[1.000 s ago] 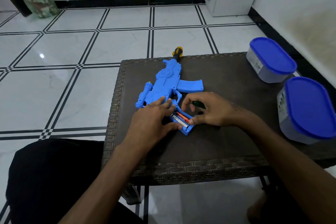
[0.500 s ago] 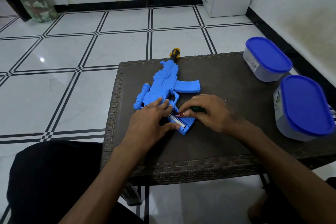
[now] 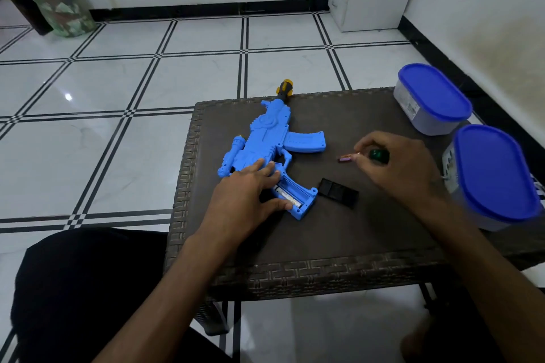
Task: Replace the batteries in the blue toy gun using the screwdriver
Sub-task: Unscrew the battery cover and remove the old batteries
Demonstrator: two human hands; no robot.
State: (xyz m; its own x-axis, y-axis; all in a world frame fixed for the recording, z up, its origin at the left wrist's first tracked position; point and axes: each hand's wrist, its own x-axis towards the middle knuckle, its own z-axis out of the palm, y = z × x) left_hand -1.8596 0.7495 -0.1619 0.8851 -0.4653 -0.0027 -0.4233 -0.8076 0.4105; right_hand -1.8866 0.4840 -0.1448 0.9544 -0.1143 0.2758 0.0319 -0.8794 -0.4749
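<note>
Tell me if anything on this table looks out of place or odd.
Only what the job explains: the blue toy gun lies with its grip compartment open, its black cover loose beside it. The gun's muzzle pokes past the table edge. Nothing spilled or broken.

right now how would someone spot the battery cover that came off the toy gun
Start at the dark woven table and find the blue toy gun on it. Right of its open grip lies a flat black battery cover, the only black piece, untouched by either hand.
</note>
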